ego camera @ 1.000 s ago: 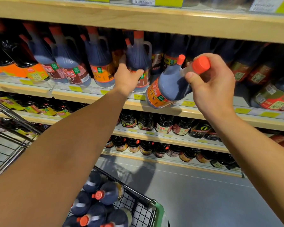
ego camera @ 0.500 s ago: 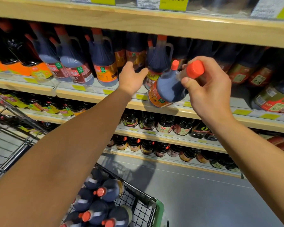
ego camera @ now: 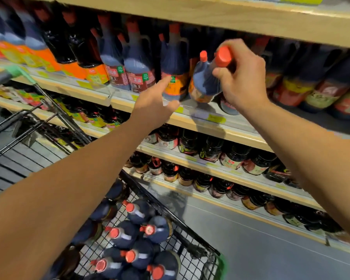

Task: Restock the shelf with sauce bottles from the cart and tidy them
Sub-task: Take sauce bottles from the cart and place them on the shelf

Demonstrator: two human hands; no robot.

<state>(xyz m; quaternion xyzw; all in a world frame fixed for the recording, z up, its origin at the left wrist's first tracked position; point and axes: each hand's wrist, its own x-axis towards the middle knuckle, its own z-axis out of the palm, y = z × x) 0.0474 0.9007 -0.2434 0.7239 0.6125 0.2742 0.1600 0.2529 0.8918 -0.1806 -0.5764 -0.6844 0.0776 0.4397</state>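
You were mid-placement: your right hand (ego camera: 243,77) gripped a sauce bottle (ego camera: 205,81) by its neck, tilted over the shelf's front edge (ego camera: 214,129), its base about on the board. Your left hand (ego camera: 157,107), fingers loose and holding nothing, reached toward the neighbouring bottle (ego camera: 175,77). Next, I judge, you needed to stand it upright beside that neighbour; more waited in the cart (ego camera: 192,225).

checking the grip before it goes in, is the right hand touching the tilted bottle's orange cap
Touching. The head view shows the right hand curled around the neck of the tilted sauce bottle, fingers wrapped over its orange cap.
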